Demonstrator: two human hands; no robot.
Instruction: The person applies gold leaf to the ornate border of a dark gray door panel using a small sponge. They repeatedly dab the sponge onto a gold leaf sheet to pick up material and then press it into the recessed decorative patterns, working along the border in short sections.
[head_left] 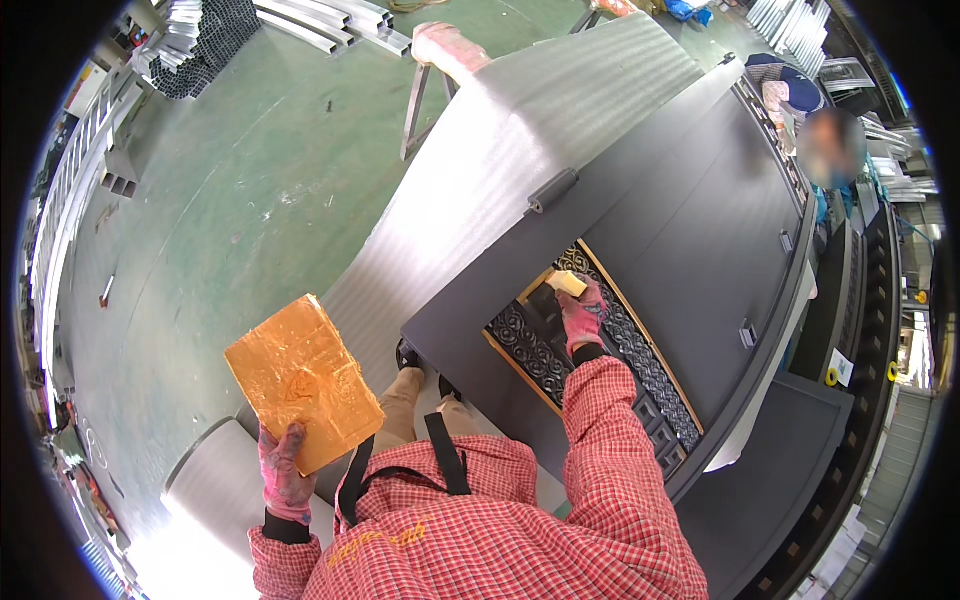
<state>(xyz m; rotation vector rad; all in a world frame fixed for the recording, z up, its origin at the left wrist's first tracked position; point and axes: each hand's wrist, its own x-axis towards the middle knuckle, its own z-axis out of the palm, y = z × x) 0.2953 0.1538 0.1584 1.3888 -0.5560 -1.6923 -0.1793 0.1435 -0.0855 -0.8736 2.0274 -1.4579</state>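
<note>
Wrinkles and glossy smears covered the gold-orange slab (305, 385), a flat rectangle with rough edges, held up to the left of the body. The left hand (286, 482), in a stained pink glove, gripped it by the lower edge, thumb laid over the face. The right hand (583, 318), in a similar pink glove, was closed around a pale yellow block (568, 284), small and soft-looking, at the upper end of the relief panel (525, 350); whether the block touched the relief could not be told. Raised scrolls curled across that dark, shiny relief, with square mouldings toward its lower right end, and a thin golden border (638, 331) framed it in straight lines.

Around the border spread a smooth, matt grey door (680, 240), with a cylindrical fitting (553, 190) at its left edge and small metal fittings along the right. Silvery sheeting (540, 120), faintly ribbed, lay beyond the door's left edge, and a thick pale roll (215, 480) lay near the left hand. The floor (250, 180) was green, scuffed and slightly shiny. Stacked metal tubes (205, 60) showed their hollow ends at upper left, near curved pale profiles (300, 25); at upper right was another person (830, 150), the head blurred.
</note>
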